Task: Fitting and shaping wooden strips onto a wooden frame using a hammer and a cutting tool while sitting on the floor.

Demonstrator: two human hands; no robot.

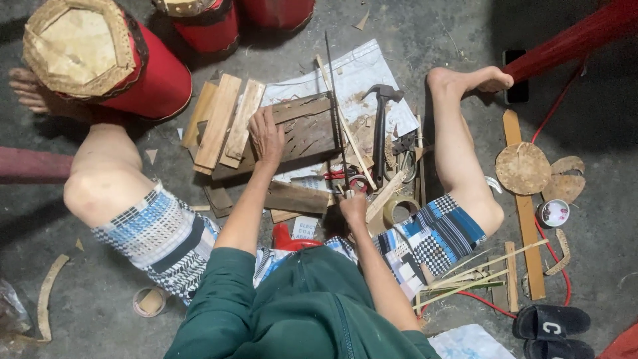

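Head view, grey concrete floor [100, 312], wood scraps [226, 123], red drums [156, 80], hammer [380, 126].

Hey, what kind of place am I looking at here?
Probably an informal floor workshop, likely for drum making. A person sits on a bare concrete floor among wood planks, a hammer and red drums with hide-like tops.

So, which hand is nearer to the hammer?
Right. The right hand grips a thin stick just below-left of the hammer; the left hand presses on the dark board, farther left.
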